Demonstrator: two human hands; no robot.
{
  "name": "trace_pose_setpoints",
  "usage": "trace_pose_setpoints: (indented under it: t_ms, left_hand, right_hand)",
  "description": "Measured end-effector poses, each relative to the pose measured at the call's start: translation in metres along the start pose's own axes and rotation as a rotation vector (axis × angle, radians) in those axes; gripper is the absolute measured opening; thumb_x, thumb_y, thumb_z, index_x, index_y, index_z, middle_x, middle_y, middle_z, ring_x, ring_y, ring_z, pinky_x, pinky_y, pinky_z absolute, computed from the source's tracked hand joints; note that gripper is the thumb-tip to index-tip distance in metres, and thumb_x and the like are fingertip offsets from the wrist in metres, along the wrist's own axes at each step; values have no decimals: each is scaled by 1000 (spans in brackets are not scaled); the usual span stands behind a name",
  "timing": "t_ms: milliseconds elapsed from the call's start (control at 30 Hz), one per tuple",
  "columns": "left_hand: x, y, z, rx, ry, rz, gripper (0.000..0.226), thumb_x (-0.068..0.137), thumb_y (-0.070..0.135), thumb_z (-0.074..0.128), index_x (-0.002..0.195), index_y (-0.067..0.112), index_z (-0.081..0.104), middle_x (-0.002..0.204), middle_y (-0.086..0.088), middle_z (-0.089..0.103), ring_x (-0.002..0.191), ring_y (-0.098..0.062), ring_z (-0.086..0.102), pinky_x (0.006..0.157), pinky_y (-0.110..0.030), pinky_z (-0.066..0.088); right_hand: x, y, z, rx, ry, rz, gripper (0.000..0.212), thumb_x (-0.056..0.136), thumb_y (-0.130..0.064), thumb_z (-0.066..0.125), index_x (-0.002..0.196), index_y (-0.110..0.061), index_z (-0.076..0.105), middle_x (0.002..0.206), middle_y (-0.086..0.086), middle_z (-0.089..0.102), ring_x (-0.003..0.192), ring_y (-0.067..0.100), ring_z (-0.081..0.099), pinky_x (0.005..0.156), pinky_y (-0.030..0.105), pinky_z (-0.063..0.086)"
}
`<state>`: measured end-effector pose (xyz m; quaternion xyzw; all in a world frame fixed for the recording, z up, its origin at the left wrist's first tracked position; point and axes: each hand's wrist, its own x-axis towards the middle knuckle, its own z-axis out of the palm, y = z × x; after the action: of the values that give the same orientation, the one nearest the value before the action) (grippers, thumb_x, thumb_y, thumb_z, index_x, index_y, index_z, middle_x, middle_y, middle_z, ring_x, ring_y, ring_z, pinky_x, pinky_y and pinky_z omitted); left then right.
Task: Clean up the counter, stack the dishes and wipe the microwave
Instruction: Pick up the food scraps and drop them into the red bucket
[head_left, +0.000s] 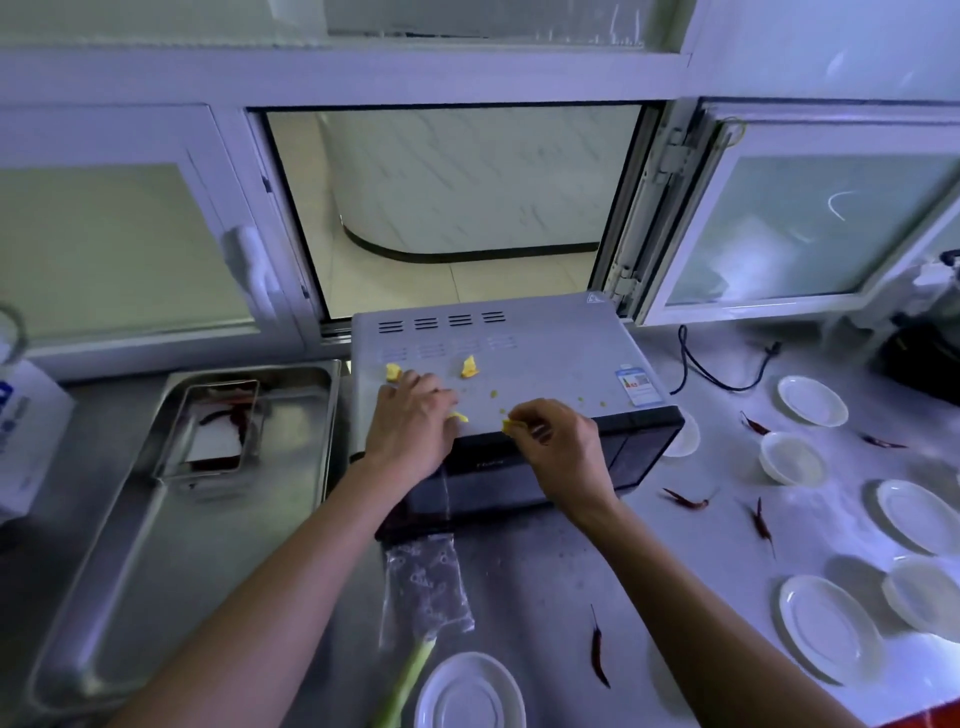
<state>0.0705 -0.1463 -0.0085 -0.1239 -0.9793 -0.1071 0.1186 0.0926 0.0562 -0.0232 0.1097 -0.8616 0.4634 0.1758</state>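
A person's two hands work atop the grey microwave (524, 358) on the steel counter (545, 582). The right hand (563, 447) pinches one yellow scrap (508, 426) between thumb and fingertips; the left hand (410, 426) lies flat, fingers together, beside three more scraps. Seven white dishes and five dried red chillies lie around the counter.

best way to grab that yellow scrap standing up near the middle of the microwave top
Pinch the yellow scrap at its raised upper tip, coming straight down from above. It stands proud of the flat microwave top with bare surface around it, so two fingertips can likely close on its sides without scraping the lid.
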Motion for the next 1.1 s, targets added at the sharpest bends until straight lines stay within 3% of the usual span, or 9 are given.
trace_pose_setpoints:
  t_ms: [333, 700, 933, 1100]
  left_hand:
    - [-6, 28, 3, 77, -94, -162, 17, 95, 23, 59, 110, 21, 66, 112, 3, 62, 122, -27, 46, 87, -43, 42]
    - [-14, 58, 9, 107, -63, -282, 8, 93, 15, 59, 100, 19, 61, 105, -1, 58, 105, -27, 51, 79, -44, 45]
    - [-32, 70, 10, 105, -48, -267, 14, 95, 14, 58, 108, 18, 63, 106, 0, 60, 105, -24, 52, 82, -43, 47]
    - [-66, 97, 15, 18, 11, -199, 9, 91, 13, 65, 97, 17, 71, 96, 0, 63, 95, -26, 57, 76, -45, 49]
  right_hand:
    - [8, 26, -15, 132, -90, -22, 7, 84, -13, 77, 87, -17, 73, 82, -6, 70, 71, 7, 64, 70, 23, 54]
    - [-7, 44, -32, 261, -182, -7, 5, 85, -15, 77, 89, -17, 74, 82, -7, 70, 74, 9, 65, 71, 29, 54]
    - [-27, 44, -45, 257, -195, 14, 6, 84, -13, 77, 88, -17, 73, 84, -9, 70, 74, 9, 63, 70, 23, 52]
    - [-50, 42, -60, 208, -175, 40, 6, 84, -11, 77, 86, -15, 73, 82, -6, 70, 73, 11, 64, 71, 30, 54]
